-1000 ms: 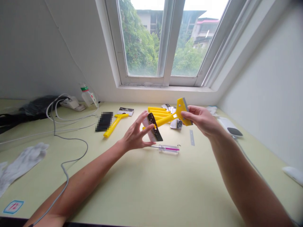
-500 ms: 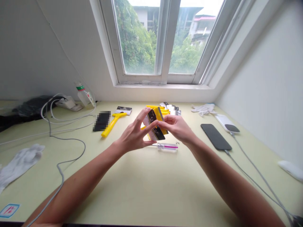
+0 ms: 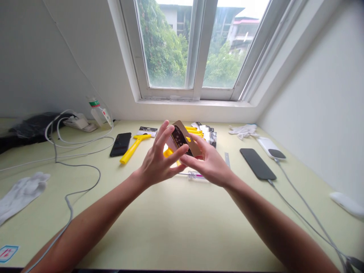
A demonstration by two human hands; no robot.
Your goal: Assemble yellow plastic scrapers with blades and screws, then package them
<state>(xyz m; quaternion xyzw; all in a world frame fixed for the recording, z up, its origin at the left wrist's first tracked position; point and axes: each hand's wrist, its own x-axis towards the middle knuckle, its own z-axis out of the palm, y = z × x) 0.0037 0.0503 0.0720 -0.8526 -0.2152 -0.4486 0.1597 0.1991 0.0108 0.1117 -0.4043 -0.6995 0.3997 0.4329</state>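
Observation:
A folded packaging card (image 3: 182, 137), black with gold lettering and a brown inner side showing, is held up tilted above the table between both hands. My left hand (image 3: 160, 159) grips its left part with the fingers curved around it. At the card's lower right edge, my right hand (image 3: 206, 159) pinches it. Behind the left hand, part of a yellow scraper (image 3: 167, 152) shows; the rest is hidden. A screwdriver with a clear and pink handle (image 3: 193, 175) lies below the hands. Right of my right hand lies a thin grey metal strip (image 3: 227, 159).
A yellow scraper (image 3: 133, 147), a card (image 3: 148, 131) and a black phone (image 3: 120, 144) lie left. Several yellow handles (image 3: 195, 131) and packages (image 3: 212, 136) are behind. Right are a cabled phone (image 3: 257, 163), white device (image 3: 270, 147) and glove (image 3: 243, 131). A bottle (image 3: 100, 113) leans at back left.
The yellow piece with a grey edge no longer shows at the card, whose brown side is now visible. The grey strip has come into view on the table. My right hand has turned around the card's edge.

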